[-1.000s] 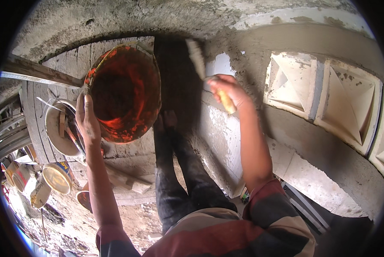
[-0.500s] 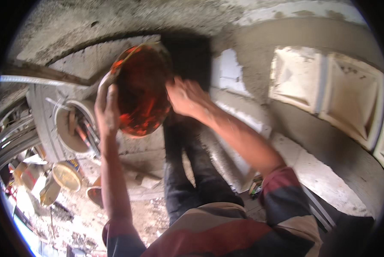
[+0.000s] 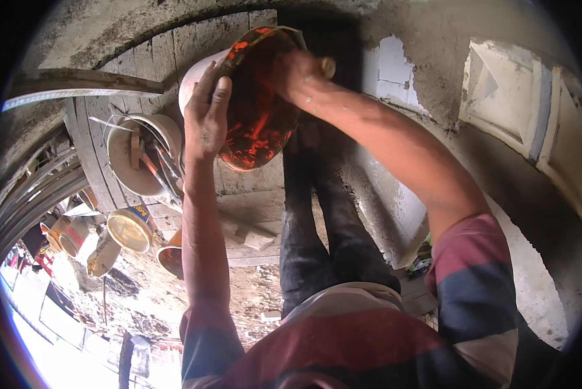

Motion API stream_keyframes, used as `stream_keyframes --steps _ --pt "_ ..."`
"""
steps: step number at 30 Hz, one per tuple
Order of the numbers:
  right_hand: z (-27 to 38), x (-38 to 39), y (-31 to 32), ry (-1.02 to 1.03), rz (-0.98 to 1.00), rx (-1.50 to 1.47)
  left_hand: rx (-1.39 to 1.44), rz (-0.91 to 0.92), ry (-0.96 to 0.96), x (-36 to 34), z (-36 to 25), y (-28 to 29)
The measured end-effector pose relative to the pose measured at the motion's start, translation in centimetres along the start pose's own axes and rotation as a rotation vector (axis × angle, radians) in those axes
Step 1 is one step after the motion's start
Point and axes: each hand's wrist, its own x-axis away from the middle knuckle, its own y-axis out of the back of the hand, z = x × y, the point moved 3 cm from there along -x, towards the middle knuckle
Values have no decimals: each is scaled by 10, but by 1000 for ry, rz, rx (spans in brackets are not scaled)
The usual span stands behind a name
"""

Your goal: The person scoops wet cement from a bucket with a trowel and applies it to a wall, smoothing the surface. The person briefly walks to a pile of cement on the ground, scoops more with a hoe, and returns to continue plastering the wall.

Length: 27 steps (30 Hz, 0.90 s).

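Note:
An orange bucket (image 3: 255,139), its inner wall smeared with dark residue, is tilted with its mouth toward me. My left hand (image 3: 206,113) holds it at the left side, fingers along the outer wall and thumb by the rim. My right hand (image 3: 297,74) reaches into the mouth, closed round a tool whose rounded, light wooden handle end (image 3: 328,67) sticks out beside the fist. The tool's other end is hidden in the bucket's dark inside.
Left of the bucket, a whitish bucket (image 3: 145,159) holds several hand tools on wooden boards (image 3: 119,188). Lower left are a yellowish-lidded tub (image 3: 130,230) and a small orange container (image 3: 171,256). A wooden beam (image 3: 86,81) juts in; light decorative blocks (image 3: 505,97) line the right wall.
My right hand has moved from the bucket's right rim farther up and into its mouth. The view has shifted, so bucket and surroundings appear farther right and higher.

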Motion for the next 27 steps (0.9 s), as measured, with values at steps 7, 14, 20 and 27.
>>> stream_keyframes --steps 7,14,20,27 --pt "58 38 -50 45 317 -544 -32 -23 99 6 10 15" --pt "47 83 -27 -138 -68 -638 25 -39 150 15 25 56" --pt "2 100 -5 -204 -126 -557 -154 -86 -15 -8 32 58" --pt "-19 167 -19 -415 -385 -807 13 -73 196 -30 44 90"
